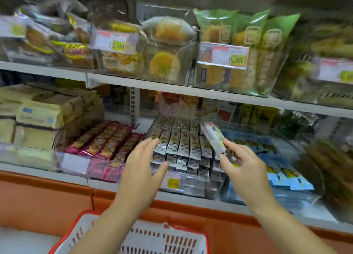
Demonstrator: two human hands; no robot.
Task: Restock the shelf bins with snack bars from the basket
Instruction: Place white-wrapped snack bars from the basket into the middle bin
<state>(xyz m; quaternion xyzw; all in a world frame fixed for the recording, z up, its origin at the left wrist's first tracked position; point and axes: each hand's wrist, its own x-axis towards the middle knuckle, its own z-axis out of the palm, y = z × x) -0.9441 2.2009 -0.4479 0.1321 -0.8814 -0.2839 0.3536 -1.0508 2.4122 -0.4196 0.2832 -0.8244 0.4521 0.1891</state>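
Note:
My right hand (241, 166) pinches a silver-wrapped snack bar (214, 137) and holds it tilted above the right side of a clear shelf bin (193, 188). That bin is packed with rows of matching silver bars (181, 139). My left hand (142, 164) hovers with straight fingers in front of the bin's left side and holds nothing. A red and white basket (158, 238) sits below my forearms at the bottom edge of the view; its contents are hidden.
A bin of pink-wrapped bars (103, 143) stands left of the silver one, and a bin of blue packets (277, 169) stands right. Pale cake packs (38, 118) fill the far left. The upper shelf (133, 80) carries clear bins of pastries with price tags.

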